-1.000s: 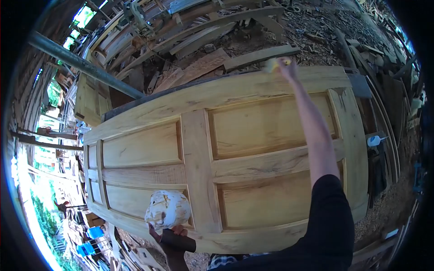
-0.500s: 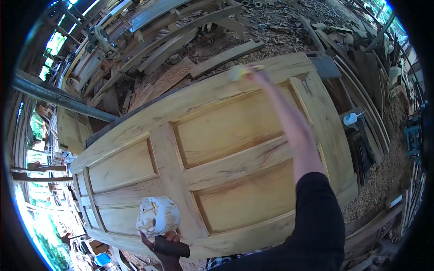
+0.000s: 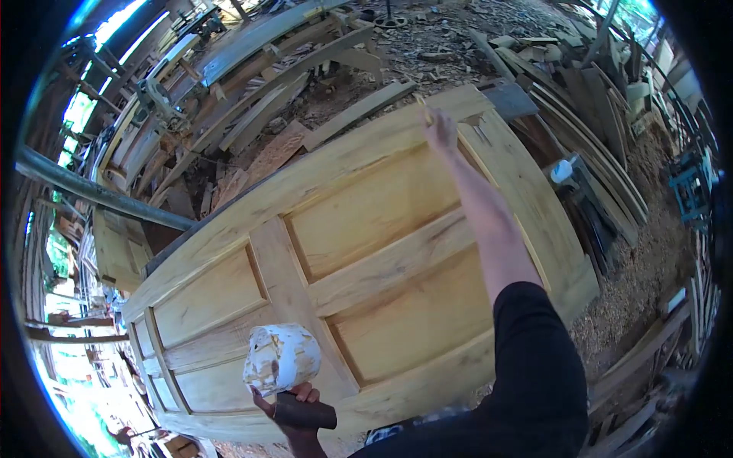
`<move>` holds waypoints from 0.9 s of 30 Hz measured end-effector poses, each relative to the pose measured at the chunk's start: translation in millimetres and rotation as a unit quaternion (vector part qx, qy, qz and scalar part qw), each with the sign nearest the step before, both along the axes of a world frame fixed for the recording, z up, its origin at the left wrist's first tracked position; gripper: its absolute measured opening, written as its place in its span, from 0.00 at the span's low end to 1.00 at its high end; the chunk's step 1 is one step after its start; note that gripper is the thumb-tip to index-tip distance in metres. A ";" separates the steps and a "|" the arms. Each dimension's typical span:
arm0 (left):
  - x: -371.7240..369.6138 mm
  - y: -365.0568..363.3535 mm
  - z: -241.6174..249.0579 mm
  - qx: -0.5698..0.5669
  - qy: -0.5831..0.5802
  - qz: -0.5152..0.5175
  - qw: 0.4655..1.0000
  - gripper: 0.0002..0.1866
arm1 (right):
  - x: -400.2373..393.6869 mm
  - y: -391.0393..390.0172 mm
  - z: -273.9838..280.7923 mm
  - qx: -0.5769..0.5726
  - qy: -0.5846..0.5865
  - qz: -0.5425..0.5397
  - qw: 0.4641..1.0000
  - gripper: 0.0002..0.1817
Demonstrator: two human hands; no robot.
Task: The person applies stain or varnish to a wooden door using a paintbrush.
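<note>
A large pale wooden door (image 3: 382, 264) with recessed panels lies across the view. My right hand (image 3: 440, 133) is at the door's far edge, near the top right corner, with its fingers closed around a small yellowish tool (image 3: 423, 111), perhaps a scraper or brush; its working end is hard to make out. Low in the view, my left hand (image 3: 294, 404) is wrapped round a dark cylindrical piece (image 3: 305, 411). Just above that hand is a white-smeared container (image 3: 282, 357), over the near side of the door; whether it joins the dark piece is unclear.
Beyond the door lie loose planks (image 3: 359, 114) and a wooden bench (image 3: 252, 53). A metal pipe (image 3: 103, 189) crosses at the left. On the right, stacked boards (image 3: 584, 145), a white bottle (image 3: 562, 171) and a blue object (image 3: 689, 197) stand beside wood shavings.
My right hand has turned upward at the far edge, and the tool in it now points away. The view has shifted, and my left hand with the container appears slightly further right.
</note>
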State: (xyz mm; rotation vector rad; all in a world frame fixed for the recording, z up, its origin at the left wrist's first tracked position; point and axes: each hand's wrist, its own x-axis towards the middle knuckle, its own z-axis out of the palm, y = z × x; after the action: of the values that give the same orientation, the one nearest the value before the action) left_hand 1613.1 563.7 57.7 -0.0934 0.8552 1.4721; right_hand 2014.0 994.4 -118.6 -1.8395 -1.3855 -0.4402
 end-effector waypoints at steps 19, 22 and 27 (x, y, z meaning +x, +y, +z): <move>-6.4 -72.0 -14.9 0.016 0.007 -0.115 0.993 0.32 | 39.3 -595.3 148.8 -0.144 0.326 0.022 0.934 0.10; -5.1 -71.6 -16.3 0.026 0.012 -0.123 0.992 0.32 | 59.4 -607.7 147.4 -0.096 0.416 -0.029 0.904 0.09; 2.2 -67.7 -14.0 0.036 0.002 -0.109 0.993 0.32 | 67.4 -594.0 146.9 -0.104 0.443 -0.059 0.888 0.08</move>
State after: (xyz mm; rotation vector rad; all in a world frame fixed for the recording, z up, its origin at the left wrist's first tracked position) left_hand 1615.3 495.9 43.7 0.0563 0.7892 1.2962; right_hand 2081.4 400.4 28.3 -1.9145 -0.6944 0.4846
